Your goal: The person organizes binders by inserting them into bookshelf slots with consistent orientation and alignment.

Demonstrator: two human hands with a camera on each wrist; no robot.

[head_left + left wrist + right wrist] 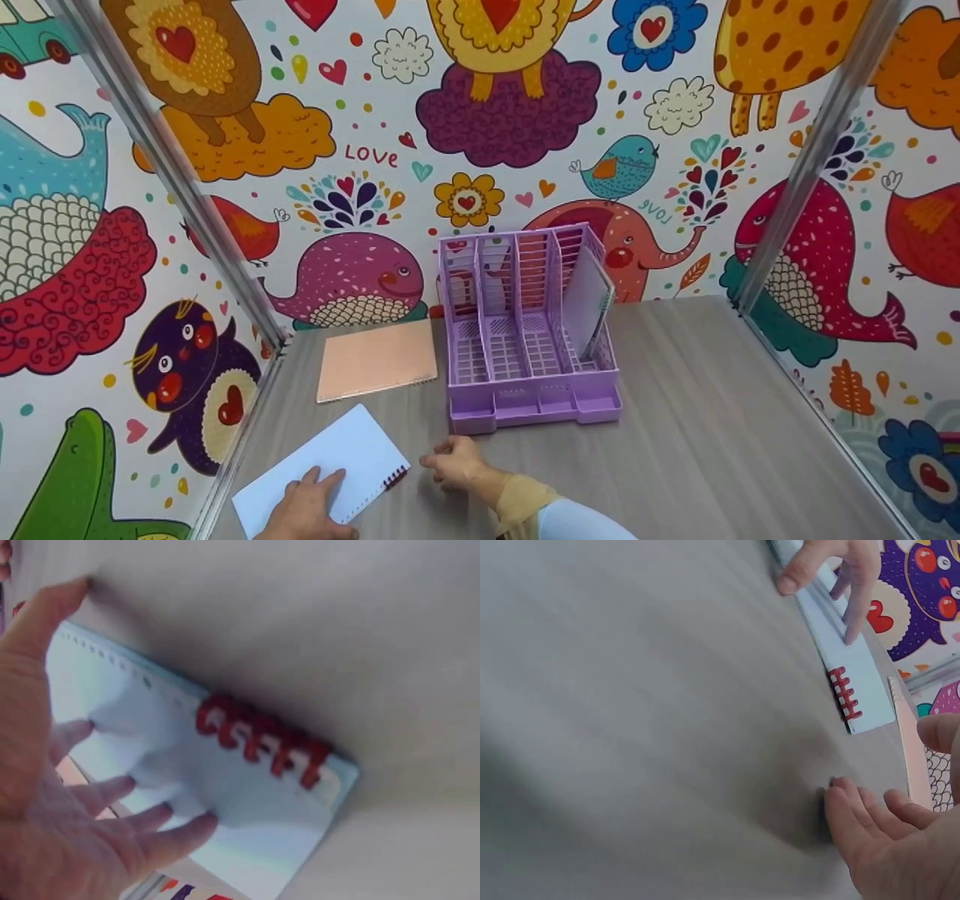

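Note:
A pale blue notebook (360, 450) lies slantwise on the table at the lower left. Short red binding rings (262, 739) fill one end of its hole-punched edge; bare holes run along the rest. My left hand (304, 510) is over this notebook, fingers spread and fingertips at its cover, the thumb beyond the punched edge. Just right of the ringed corner, my right hand (457, 463) hovers low over the table with loosely bent fingers and nothing in them. In the right wrist view, the right hand's fingers (870, 814) are close to the tabletop, apart from the notebook.
A purple desk organizer (534, 386) stands ahead, with upright slots and small front trays. Its rightmost slot holds a thin pale notebook (589, 311). Left of it lies a peach spiral notebook (379, 360). Cartoon-patterned walls with metal posts border the grey table (697, 420).

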